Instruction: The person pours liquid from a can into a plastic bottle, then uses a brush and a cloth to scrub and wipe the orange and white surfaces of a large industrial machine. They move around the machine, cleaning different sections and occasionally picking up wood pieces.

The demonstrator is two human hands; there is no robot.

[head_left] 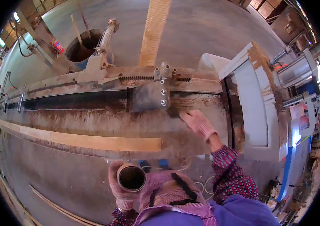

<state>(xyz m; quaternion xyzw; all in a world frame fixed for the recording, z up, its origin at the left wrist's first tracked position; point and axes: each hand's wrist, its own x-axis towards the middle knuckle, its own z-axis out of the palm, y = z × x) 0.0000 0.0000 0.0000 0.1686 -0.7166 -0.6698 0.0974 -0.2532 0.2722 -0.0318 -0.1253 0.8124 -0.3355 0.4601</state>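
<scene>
My left hand (pixel 117 189), in a pinkish knit glove, is wrapped round a round can (pixel 131 165) with a dark inside; it is held below the machine's front edge. Over the machine's rusty bed (pixel 103 120) reaches my right hand (pixel 199 124), gloved alike, its fingers drawn together. Just beyond those fingertips shows a small dark piece (pixel 173 112), its kind unclear. It lies close to the lower edge of a metal block (pixel 146 98) with several bolts. A long pale wooden strip (pixel 103 142) rests along the bed's near side.
Behind the bed runs a toothed rack (pixel 137 78). A ridged pale wooden board (pixel 154 34) stretches away at the back. Left of it stands a large bucket (pixel 69 56) with sticks in it. A white machine housing (pixel 252 101) rises at the right. Long strips (pixel 62 209) lie on the floor.
</scene>
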